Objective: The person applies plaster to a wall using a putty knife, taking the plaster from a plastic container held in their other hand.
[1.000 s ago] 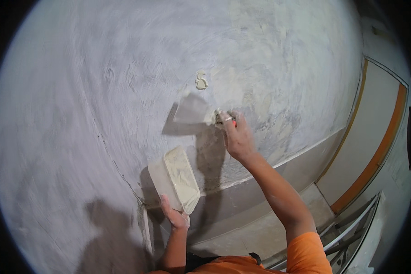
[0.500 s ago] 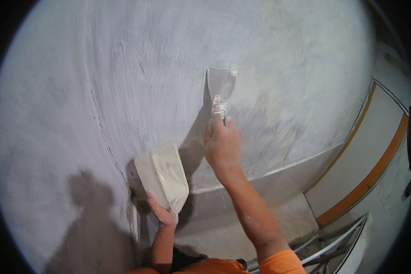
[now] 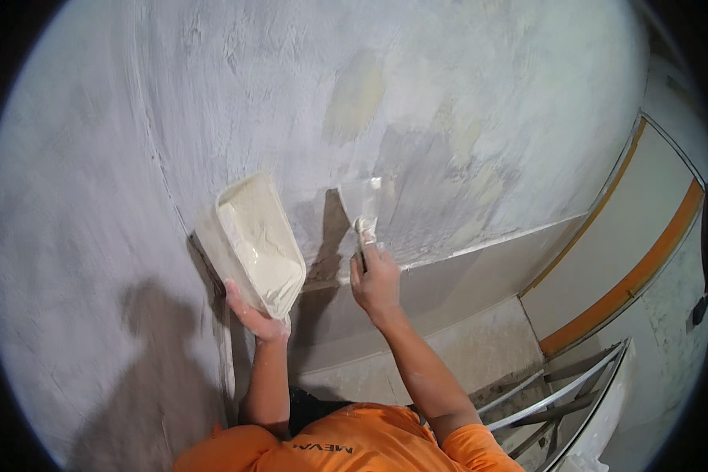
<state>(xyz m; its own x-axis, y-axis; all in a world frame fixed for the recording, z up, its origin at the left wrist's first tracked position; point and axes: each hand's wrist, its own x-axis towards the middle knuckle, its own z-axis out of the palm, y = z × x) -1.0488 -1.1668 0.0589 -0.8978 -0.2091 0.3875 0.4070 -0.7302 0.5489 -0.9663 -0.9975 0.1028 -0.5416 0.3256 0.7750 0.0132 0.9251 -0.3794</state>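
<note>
My left hand grips the lower end of a white rectangular tub, thumb along its outer side. Pale, creamy filler lies inside the tilted tub, thickest toward the end by my hand. In my right hand is a putty knife with a wide, flat blade, held by its handle with the fingers wrapped round it. Filler coats the part where blade meets handle. The blade is at the wall, right of the tub; whether its whole edge touches I cannot tell. A yellowish damp patch shows above the blade.
A corner line in the wall runs down at the left. Below the plastered area is a smooth grey band. At the lower right stands a metal frame with bars, near an orange-edged white panel.
The putty knife has come down the wall with my right hand, uncovering the yellowish patch. My left hand has raised the tub, and more of its inside shows.
</note>
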